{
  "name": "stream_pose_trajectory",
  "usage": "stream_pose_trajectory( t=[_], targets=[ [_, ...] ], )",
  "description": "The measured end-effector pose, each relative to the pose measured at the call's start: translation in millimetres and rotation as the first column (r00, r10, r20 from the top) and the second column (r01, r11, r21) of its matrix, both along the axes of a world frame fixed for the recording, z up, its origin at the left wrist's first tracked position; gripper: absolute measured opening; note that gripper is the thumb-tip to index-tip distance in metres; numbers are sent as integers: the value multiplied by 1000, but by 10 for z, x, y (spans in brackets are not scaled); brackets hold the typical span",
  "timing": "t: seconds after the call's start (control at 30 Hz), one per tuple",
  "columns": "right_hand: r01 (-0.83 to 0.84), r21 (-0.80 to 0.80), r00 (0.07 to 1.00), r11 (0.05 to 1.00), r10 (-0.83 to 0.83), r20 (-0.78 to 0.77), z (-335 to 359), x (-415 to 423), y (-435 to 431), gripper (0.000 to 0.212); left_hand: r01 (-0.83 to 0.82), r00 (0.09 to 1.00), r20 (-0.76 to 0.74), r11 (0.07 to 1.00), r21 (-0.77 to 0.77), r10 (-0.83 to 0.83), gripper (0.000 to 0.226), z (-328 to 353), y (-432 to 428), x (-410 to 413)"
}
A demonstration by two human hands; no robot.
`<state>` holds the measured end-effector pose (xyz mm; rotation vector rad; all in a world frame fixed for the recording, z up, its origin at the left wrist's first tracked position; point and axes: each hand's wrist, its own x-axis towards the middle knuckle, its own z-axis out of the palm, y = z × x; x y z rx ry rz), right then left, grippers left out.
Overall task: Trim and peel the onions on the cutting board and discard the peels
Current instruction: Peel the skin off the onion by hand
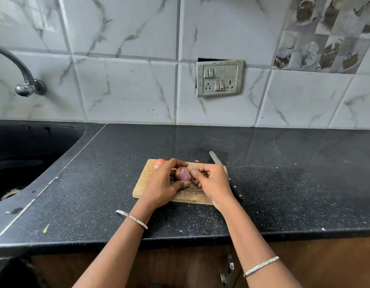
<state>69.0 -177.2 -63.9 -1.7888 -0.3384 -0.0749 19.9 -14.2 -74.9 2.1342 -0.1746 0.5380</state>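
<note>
Bangles, one per wrist: right bangle (261, 266), left bangle (137, 221). My left hand (163, 181): fingers and thumb curled round a purple onion (183, 173), over the cutting board (144, 175). My right hand (213, 181): fingertips pinching loose skin (192, 179) at that onion's right end. Second onion (158, 163): board's far left corner. Knife (216, 159): along the board's right edge.

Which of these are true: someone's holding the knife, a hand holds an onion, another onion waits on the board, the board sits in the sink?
The right hand holds the knife. False: the knife lies beside the cutting board; that hand pinches the purple onion.
The left hand holds the purple onion. True.
A second onion sits on the board's far left corner. True.
The board sits in the sink. False: it lies on the counter, right of the sink.
</note>
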Motion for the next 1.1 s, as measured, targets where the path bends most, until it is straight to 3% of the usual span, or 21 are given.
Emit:
stream_pose_trajectory(
  t=[0.13, 0.4, 0.53, 0.63, 0.7, 0.8, 0.9, 1.1],
  targets=[
    [45, -113, 997, 993, -38, 65, -61, -31, -52, 13, 33, 999, -19, 997, -65, -35, 42, -14, -65, -58],
    [106, 154, 994, 982, -108, 7, -3, 5, -134, 13, 1, 999, -42, 991, -136, -7, 43, 57, -135, -117],
    [41, 32, 999, 999, -40, -15, 6, 90, -148, 19, -8, 999, -45, 993, -121, 2, 44, 100, -112, -17],
    [45, -109, 997, 993, -38, 68, 45, 144, -123, 21, 22, 998, -58, 995, -96, -27, 41, 100, -134, 44],
    [83, -70, 991, 994, -75, 115, 103, 120, -116, 15, 24, 998, -48, 995, -98, -29, 42, 85, -153, 84],
    [4, -5, 989, 1000, -3, 147, 96, 82, -77, 6, -9, 1000, 1, 996, -92, 10, 53, 76, -145, 113],
    [-143, 43, 985, 989, 138, 106, 73, 45, -82, 21, -31, 999, 34, 995, -93, 34, 55, 70, -130, 110],
    [-186, 119, 980, 975, 175, 97, 47, 61, -129, 18, -45, 998, 39, 998, -37, 46, 52, 34, -112, 97]
  ],
)
